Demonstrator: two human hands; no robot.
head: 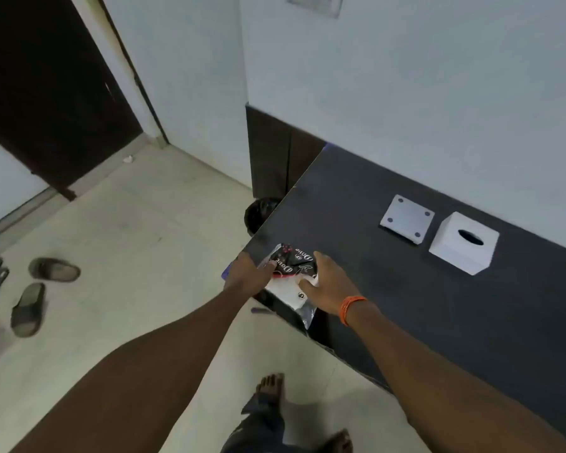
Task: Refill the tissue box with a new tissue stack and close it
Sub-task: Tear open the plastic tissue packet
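Tissue pack (291, 276), black printed wrapper over white tissues, sits at the counter (406, 289) corner, frame centre, long axis running toward lower right. Left hand (247, 274) and right hand (330, 282) both grip it. White box (464, 243), slot up, and its base plate (407, 219) lie apart, right of centre; box contents unseen.

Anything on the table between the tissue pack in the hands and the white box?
Nothing visible. The tissue pack, held by the left hand and right hand at the table's corner, has bare dark table up to the tissue box. The white base plate lies beside the box, off that line.
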